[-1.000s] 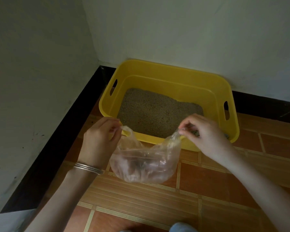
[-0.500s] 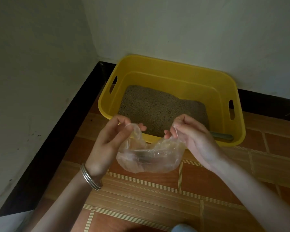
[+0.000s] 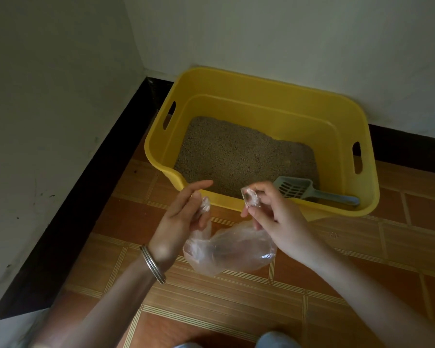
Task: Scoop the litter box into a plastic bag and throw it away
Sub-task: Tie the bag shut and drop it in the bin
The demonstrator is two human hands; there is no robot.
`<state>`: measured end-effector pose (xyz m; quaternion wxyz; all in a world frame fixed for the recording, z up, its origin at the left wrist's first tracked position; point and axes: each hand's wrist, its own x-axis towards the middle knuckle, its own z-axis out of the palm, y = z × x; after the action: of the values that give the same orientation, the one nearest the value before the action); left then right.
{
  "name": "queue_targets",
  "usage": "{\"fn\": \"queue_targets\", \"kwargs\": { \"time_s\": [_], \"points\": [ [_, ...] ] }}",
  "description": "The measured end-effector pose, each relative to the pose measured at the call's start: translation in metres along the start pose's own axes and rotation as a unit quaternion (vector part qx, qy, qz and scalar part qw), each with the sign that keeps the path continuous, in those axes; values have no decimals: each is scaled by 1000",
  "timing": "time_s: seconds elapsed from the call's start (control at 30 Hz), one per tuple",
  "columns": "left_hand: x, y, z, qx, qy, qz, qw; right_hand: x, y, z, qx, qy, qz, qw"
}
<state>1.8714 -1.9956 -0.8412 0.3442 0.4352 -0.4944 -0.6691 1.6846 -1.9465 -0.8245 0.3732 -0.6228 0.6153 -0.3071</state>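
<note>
Yellow plastic makes up the one litter box (image 3: 281, 96), a rounded rectangular tub with two slotted handles, set on the tiled floor (image 3: 387, 242) in the corner where two pale walls meet. It holds a bed of grainy grey-brown litter (image 3: 236, 154) and one grey plastic scoop (image 3: 296, 188), whose slotted head lies on the litter at the near right with its handle along the near wall. I hold one thin, clear, crinkled plastic bag (image 3: 231, 252) in front of the box, just above the floor; whether anything is in it I cannot tell. My left hand (image 3: 183, 222) pinches one twisted bag handle between thumb and curled fingers, the index finger stretched out straight. My right hand (image 3: 276, 217) pinches the other handle, bunched at my fingertips, with the remaining fingers folded loosely. Two metal bangles (image 3: 152, 263) ring my left wrist.
</note>
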Motion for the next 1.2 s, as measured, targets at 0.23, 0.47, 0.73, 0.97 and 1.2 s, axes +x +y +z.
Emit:
{"fn": "queue_targets", "kwargs": {
  "time_s": [0.23, 0.47, 0.73, 0.97, 1.2],
  "points": [
    [7, -3, 3, -9, -79, -90, 993, 5, 5, 10, -114, -23, -63, 991],
    [13, -7, 5, 68, -133, -80, 985, 11, 7, 17, -133, -19, -94, 986],
    [12, -9, 12, -33, -85, -118, 989, 7, 17, 13, -70, 5, -165, 984],
    [10, -6, 13, -49, -124, -136, 982, 9, 22, 16, -61, 51, -183, 980],
    [9, -9, 14, -47, -133, -136, 981, 5, 19, 17, -10, 1, -151, 988]
  ]
}}
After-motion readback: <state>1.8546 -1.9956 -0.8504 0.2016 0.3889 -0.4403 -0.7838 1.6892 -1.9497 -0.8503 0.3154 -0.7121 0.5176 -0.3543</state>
